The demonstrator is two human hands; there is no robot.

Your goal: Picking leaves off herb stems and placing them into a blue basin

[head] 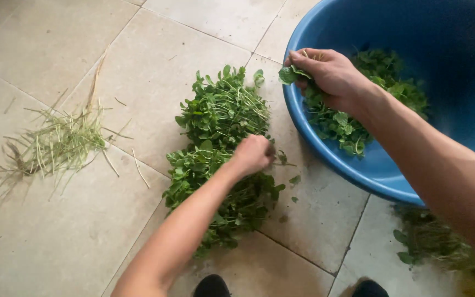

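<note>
Shoes (211, 286) of the person showed at the bottom edge, toes on the pale tiled floor (72, 242). Just ahead lay a heap of leafy green herbs (221, 159), spread loose across the tile joints. The left hand (253, 154) rested on the middle of that heap, its grip clenched into the stems, though what exactly lay inside the fist could not be told. To the right, more greens (430, 242) sat blurred on the floor beside the forearm. Farther off, the right hand (328, 74) hung over the rim of a large blue plastic basin (369, 170), grip closed on a sprig of leaves (291, 74), with picked greenery (369, 104) already lying along the basin's near wall. Well apart, at far left, a scatter of dry pale stalks (56, 146) lay on the tiles. The work in hand looked like sorting: good leaves into the basin, waste aside. By this view the next move would call for the right hand's grip to loosen above the basin, and for the left to draw a fresh bunch clear without dragging the heap.
</note>
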